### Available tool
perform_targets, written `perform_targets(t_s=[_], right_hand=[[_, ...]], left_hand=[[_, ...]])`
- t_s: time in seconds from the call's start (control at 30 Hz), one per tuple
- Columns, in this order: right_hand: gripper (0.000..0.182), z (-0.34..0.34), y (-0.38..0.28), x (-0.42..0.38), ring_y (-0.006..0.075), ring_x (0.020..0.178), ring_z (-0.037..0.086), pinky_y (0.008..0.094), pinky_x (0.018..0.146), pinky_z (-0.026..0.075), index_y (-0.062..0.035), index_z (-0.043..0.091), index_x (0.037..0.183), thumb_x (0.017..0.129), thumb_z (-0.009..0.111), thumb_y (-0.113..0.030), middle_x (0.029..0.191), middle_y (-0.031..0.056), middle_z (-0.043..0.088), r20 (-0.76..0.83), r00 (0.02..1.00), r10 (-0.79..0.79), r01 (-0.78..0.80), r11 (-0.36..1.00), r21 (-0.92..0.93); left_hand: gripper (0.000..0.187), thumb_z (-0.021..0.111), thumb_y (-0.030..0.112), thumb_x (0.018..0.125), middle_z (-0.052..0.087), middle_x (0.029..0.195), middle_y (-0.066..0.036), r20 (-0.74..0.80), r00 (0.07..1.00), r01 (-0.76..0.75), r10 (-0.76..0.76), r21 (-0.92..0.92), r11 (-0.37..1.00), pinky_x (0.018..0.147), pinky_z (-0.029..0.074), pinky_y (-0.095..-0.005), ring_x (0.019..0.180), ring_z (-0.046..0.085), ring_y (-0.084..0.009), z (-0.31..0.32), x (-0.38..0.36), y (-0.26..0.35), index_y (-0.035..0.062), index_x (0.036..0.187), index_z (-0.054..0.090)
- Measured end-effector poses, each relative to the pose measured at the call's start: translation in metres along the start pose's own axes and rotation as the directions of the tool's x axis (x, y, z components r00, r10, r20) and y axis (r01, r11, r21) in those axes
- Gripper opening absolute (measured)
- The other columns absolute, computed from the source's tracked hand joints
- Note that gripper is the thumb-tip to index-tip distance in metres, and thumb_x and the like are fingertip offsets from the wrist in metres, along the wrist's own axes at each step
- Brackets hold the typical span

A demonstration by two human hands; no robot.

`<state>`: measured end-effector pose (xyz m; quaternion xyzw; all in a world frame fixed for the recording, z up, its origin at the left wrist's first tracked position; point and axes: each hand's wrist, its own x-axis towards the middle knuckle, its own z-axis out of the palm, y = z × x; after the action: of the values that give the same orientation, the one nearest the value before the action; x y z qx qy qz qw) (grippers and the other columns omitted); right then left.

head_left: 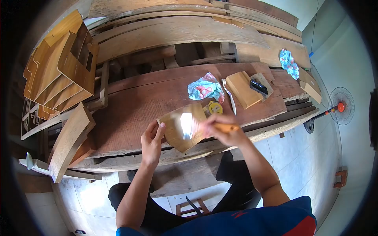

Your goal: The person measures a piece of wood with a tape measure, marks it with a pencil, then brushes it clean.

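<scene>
My left hand (151,139) grips the left edge of a thin wooden panel (173,131), thumb on top, holding it tilted over the table's front edge. A bright glare lies across the panel's face. My right hand (225,131) is closed around the orange handle of a brush (227,127). Motion blurs the brush's head, which is at the panel's right side; whether it touches cannot be made out. Just behind the panel stands a small yellow round tin (214,107). A white toothbrush (229,96) and a crumpled patterned cloth (205,87) lie beyond it.
A wooden block (242,89) and a black object (258,86) lie at the right of the reddish table (126,98). A tiered wooden organizer (65,70) stands left. Long planks (177,31) lie behind. Another cloth (289,63) and a fan (341,106) are at right.
</scene>
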<state>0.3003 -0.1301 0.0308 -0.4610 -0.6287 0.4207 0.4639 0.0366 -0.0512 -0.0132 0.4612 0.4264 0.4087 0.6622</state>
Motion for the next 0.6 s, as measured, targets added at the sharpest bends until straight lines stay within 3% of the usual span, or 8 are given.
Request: perform_targets(t_s=[0.07,0.2,0.3,0.33,0.37,0.47,0.57,0.6], right_hand=[[0.011,0.001,-0.011,-0.003,0.0113,0.078,0.072,0.0234,0.066,0.056,-0.0004,0.067,0.107,0.102,0.063,-0.01,0.087,0.0081,0.074,0.249,0.968,0.019,0.005,0.996,-0.092],[0.015,-0.011,-0.008,0.006,0.0076,0.078,0.069,0.0231,0.069,0.055,-0.0022,0.068,0.106,0.101,0.069,-0.016,0.097,0.0075,0.075,-0.289,0.949,0.123,-0.083,0.986,0.147],[0.016,0.008,0.01,0.002,0.0074,0.077,0.07,0.0227,0.069,0.055,-0.0026,0.068,0.106,0.101,0.069,-0.017,0.094,0.0058,0.076,-0.083,0.995,-0.055,0.049,0.996,-0.073],[0.015,0.012,0.0,-0.003,0.0074,0.077,0.071,0.0241,0.07,0.055,-0.0031,0.069,0.106,0.101,0.07,-0.017,0.088,0.0041,0.076,0.111,0.994,-0.008,0.004,0.999,0.039],[0.015,0.013,-0.007,-0.004,0.0078,0.076,0.071,0.0245,0.07,0.056,-0.0036,0.07,0.104,0.101,0.069,-0.018,0.085,0.0032,0.076,0.214,0.977,-0.027,0.048,0.995,-0.092],[0.014,-0.001,-0.002,0.0,0.009,0.077,0.072,0.0238,0.069,0.056,-0.0049,0.071,0.105,0.102,0.068,-0.018,0.086,0.0023,0.075,-0.028,0.996,0.082,-0.083,0.996,-0.036],[0.015,0.006,-0.001,0.008,0.0123,0.08,0.073,0.0248,0.066,0.058,-0.0007,0.068,0.109,0.104,0.063,-0.015,0.089,0.0088,0.075,-0.329,0.94,-0.087,0.074,0.996,-0.051],[0.014,0.01,-0.002,0.005,0.013,0.082,0.074,0.025,0.068,0.058,-0.0002,0.068,0.109,0.103,0.065,-0.012,0.09,0.009,0.075,-0.162,0.982,-0.092,0.086,0.995,-0.046]], left_hand=[[0.057,0.065,0.033,0.105,0.07,0.124,-0.015,-0.01,1.0,0.01,-0.01,0.011,1.0,0.087,0.058,-0.0335,0.106,0.067,-0.0169,-0.002,0.001,0.001,-0.0091,0.141,0.053],[0.057,0.066,0.032,0.104,0.07,0.123,-0.015,-0.024,0.999,-0.034,0.035,0.043,0.999,0.086,0.058,-0.0326,0.105,0.067,-0.0163,-0.005,0.002,0.008,-0.0092,0.141,0.054],[0.055,0.065,0.032,0.105,0.07,0.121,-0.013,-0.046,0.998,-0.045,0.047,0.035,0.998,0.085,0.057,-0.0315,0.104,0.066,-0.0151,-0.009,0.005,0.011,-0.0083,0.141,0.055],[0.054,0.065,0.031,0.105,0.07,0.121,-0.013,-0.061,0.997,-0.045,0.047,0.032,0.998,0.084,0.057,-0.0312,0.103,0.066,-0.0148,-0.011,0.007,0.01,-0.008,0.14,0.056],[0.053,0.065,0.031,0.105,0.07,0.12,-0.013,-0.077,0.996,-0.04,0.042,0.033,0.999,0.084,0.056,-0.0308,0.103,0.066,-0.0144,-0.013,0.007,0.011,-0.0077,0.14,0.056],[0.051,0.065,0.03,0.105,0.07,0.12,-0.011,-0.057,0.994,-0.092,0.096,0.066,0.994,0.083,0.055,-0.0303,0.102,0.065,-0.0136,-0.013,0.004,0.014,-0.0067,0.139,0.058],[0.05,0.064,0.03,0.105,0.069,0.122,-0.012,-0.063,0.994,-0.085,0.089,0.072,0.994,0.087,0.055,-0.0306,0.105,0.064,-0.0143,-0.011,0.001,0.019,-0.0072,0.139,0.058],[0.05,0.064,0.03,0.105,0.069,0.123,-0.012,-0.072,0.994,-0.075,0.08,0.068,0.995,0.088,0.054,-0.0307,0.107,0.064,-0.0147,-0.01,0.0,0.02,-0.0075,0.139,0.058]])
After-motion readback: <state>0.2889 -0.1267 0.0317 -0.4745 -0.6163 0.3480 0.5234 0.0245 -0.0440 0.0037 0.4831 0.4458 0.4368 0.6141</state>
